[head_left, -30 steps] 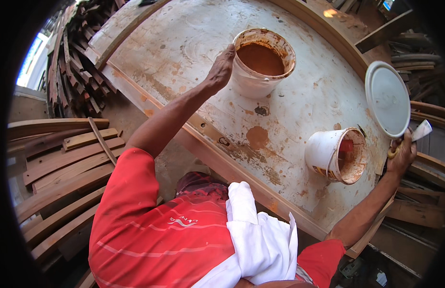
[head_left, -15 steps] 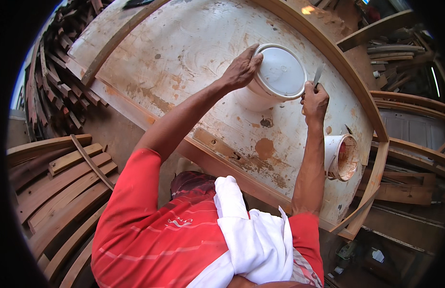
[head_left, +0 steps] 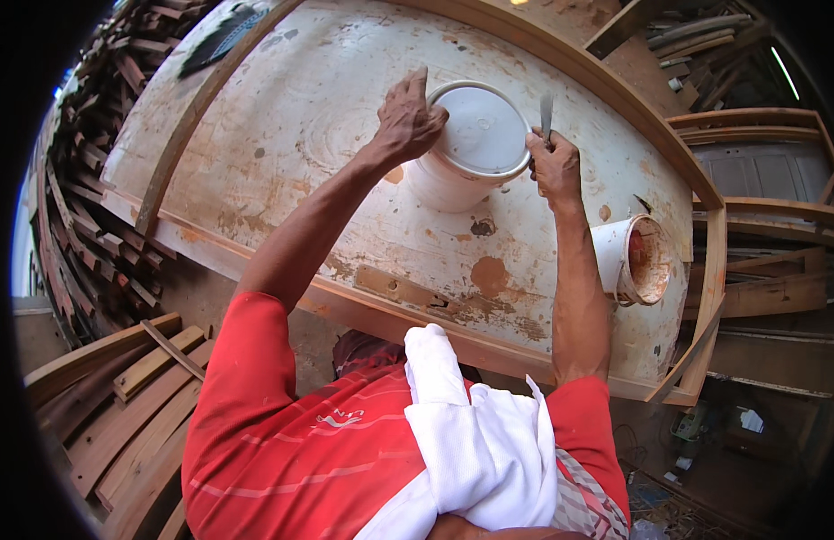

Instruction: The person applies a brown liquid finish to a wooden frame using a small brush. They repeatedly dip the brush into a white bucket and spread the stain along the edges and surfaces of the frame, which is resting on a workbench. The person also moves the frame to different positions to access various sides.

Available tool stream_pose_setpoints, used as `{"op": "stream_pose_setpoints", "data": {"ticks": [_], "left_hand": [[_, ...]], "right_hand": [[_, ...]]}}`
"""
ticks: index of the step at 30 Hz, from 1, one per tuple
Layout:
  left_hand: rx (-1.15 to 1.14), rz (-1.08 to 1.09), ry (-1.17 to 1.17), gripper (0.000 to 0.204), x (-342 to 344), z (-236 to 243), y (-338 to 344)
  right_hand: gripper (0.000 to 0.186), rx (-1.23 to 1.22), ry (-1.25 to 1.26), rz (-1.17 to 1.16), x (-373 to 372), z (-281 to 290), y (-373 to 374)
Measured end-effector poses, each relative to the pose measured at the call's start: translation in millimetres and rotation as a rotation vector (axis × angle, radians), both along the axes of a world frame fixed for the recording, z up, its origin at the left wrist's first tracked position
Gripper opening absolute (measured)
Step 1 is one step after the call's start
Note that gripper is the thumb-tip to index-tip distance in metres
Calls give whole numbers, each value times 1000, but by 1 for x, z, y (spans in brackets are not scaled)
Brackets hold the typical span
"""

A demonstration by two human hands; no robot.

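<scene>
A white bucket [head_left: 446, 187] stands upright on the table [head_left: 345, 243], toward its far side, with a pale round lid [head_left: 479, 133] over its mouth; whether the lid is pressed fully down, I cannot tell. The left hand [head_left: 410, 115] is half open at the lid's left edge, its thumb against the rim, its fingers raised and holding nothing. The right hand [head_left: 554, 167] is closed around the handle of a scraper [head_left: 547, 117], blade pointing away from the person, with the knuckles at the lid's right edge.

To the right, near the right forearm, is a smaller white bucket [head_left: 609, 259], open and smeared brown inside, with something red in it. The white tabletop is blotched with brown stains. A curved wooden frame [head_left: 543, 38] runs around the far and right edges, and a curved wooden bar [head_left: 185, 121] crosses the left end. Beyond, wood strips [head_left: 80, 211] are heaped at left, above boards [head_left: 134, 432]. A white cloth [head_left: 480, 441] hangs over the person's red shirt [head_left: 291, 441].
</scene>
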State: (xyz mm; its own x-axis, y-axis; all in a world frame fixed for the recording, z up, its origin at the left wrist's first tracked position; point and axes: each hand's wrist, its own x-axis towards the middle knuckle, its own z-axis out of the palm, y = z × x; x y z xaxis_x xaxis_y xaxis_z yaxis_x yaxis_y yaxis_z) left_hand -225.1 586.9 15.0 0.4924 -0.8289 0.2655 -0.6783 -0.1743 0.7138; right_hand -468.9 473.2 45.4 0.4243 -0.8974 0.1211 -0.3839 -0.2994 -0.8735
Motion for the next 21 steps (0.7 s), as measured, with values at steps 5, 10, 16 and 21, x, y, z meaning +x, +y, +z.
{"op": "stream_pose_setpoints", "data": {"ticks": [5, 10, 16, 21], "left_hand": [[121, -283, -477, 69, -20, 15, -44], [112, -265, -510, 65, 0, 7, -43], [-72, -268, -222, 61, -15, 14, -47], [-218, -186, 32, 62, -4, 11, -33]], "right_hand": [[37, 3, 117, -39, -2, 11, 11], [33, -476, 157, -30, -3, 55, 34], [53, -871, -52, -130, -38, 49, 80], [49, -660, 86, -53, -30, 47, 95]]}}
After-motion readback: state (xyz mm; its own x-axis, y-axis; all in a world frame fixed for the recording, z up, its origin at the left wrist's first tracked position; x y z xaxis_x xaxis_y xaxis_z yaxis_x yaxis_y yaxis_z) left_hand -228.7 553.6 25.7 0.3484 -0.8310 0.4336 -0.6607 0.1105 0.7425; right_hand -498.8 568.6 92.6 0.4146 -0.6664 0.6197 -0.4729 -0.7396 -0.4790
